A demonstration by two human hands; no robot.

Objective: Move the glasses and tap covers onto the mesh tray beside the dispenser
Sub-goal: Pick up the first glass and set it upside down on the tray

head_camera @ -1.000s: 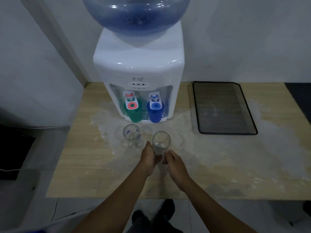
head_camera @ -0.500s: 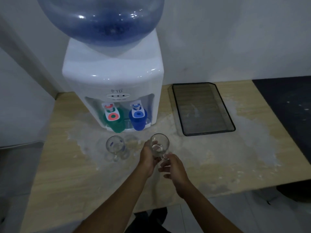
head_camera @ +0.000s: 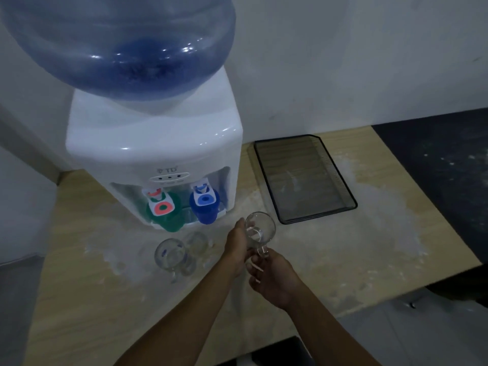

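Note:
A clear glass mug (head_camera: 261,231) is lifted just above the table, close to the near left corner of the black mesh tray (head_camera: 340,180). My left hand (head_camera: 237,247) wraps its left side and my right hand (head_camera: 274,278) holds its handle from below. A second clear glass (head_camera: 171,256) stands on the table in front of the dispenser (head_camera: 153,143). A green cover (head_camera: 169,215) sits under the red tap and a blue cover (head_camera: 204,207) under the blue tap. The tray holds nothing.
The blue water bottle (head_camera: 118,40) tops the dispenser. The wooden table (head_camera: 79,299) has a pale whitish stain across its middle. A dark surface (head_camera: 435,159) lies to the right of the table, and a white wall stands behind.
Both hands have raised the glass mug off the table and carried it right, toward the tray. The camera has moved closer and to the right.

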